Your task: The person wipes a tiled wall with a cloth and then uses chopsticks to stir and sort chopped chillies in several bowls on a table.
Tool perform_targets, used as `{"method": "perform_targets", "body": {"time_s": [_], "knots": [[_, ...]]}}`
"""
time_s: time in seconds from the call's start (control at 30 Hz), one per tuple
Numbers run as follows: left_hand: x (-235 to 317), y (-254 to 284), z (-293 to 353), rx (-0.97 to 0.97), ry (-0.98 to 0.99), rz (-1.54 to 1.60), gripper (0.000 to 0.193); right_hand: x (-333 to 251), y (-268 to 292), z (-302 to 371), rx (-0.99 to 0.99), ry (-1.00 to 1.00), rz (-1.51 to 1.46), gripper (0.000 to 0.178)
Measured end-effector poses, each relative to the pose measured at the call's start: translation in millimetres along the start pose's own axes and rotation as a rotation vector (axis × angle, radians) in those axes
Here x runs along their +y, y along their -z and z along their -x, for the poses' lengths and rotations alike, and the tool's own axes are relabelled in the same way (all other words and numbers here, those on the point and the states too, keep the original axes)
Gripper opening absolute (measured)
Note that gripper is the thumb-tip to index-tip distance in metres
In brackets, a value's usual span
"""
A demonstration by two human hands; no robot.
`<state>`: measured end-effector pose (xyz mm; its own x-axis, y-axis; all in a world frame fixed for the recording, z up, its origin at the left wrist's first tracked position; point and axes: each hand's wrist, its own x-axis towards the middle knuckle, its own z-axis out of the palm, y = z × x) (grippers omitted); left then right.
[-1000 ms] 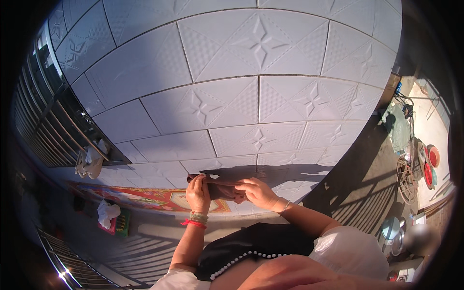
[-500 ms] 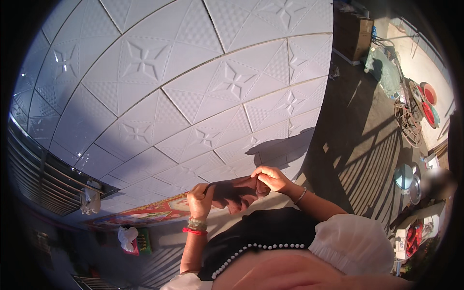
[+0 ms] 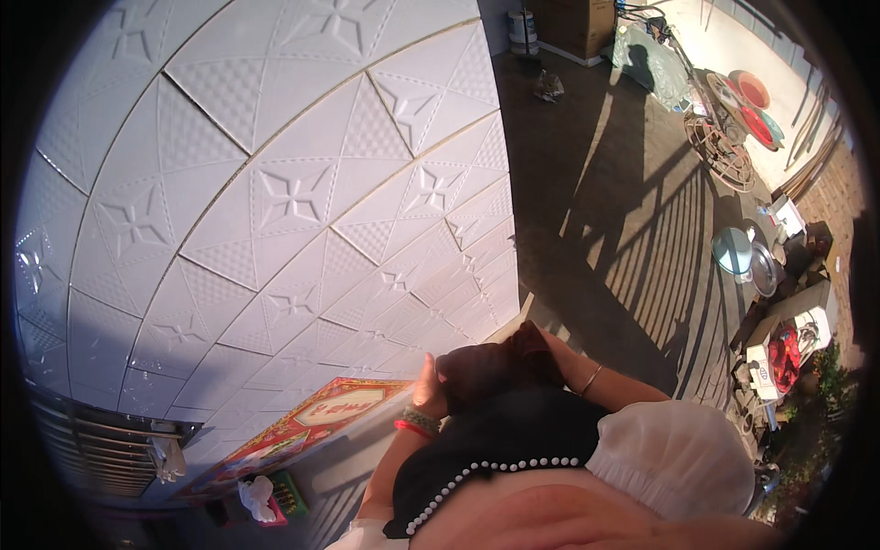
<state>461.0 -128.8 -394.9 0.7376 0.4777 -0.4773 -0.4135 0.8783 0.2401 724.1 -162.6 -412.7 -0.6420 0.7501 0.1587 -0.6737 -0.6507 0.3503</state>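
A dark brown cloth (image 3: pixel 490 367) hangs bunched in front of my chest, between both hands. My left hand (image 3: pixel 427 392) grips its left edge, thumb pointing up and the other fingers mostly behind the fabric. At the cloth's right end, the fabric rises in a folded peak around my right hand (image 3: pixel 555 356). That hand's fingers are covered by the cloth; the wrist with a thin bangle shows below. Red and pale green bracelets circle my left wrist.
A white embossed tile wall (image 3: pixel 302 197) stands close ahead, with a red poster (image 3: pixel 339 406) low on it. Metal bars (image 3: pixel 92 440) are at the left. At the right, basins (image 3: pixel 732 250), a white crate (image 3: pixel 761 357) and a cardboard box (image 3: pixel 576 27) stand on the floor.
The cloth, stretched between two pinching hands before, is now bunched and nearer my chest. My left thumb has lifted, and my right hand has gone behind the fabric. The view has swung right.
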Motion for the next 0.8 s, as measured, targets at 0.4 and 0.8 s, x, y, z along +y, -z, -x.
{"method": "perform_targets", "body": {"time_s": [0.4,0.8], "knots": [[71.6,-7.0,20.9,-0.071,-0.119,-0.861,0.048,92.0,27.5,36.5,0.314,0.647,0.634,0.043],[33.0,-16.8,57.8,-0.192,-0.148,-1.052,0.045,245.6,47.1,91.9,0.618,1.209,0.723,0.041]]}}
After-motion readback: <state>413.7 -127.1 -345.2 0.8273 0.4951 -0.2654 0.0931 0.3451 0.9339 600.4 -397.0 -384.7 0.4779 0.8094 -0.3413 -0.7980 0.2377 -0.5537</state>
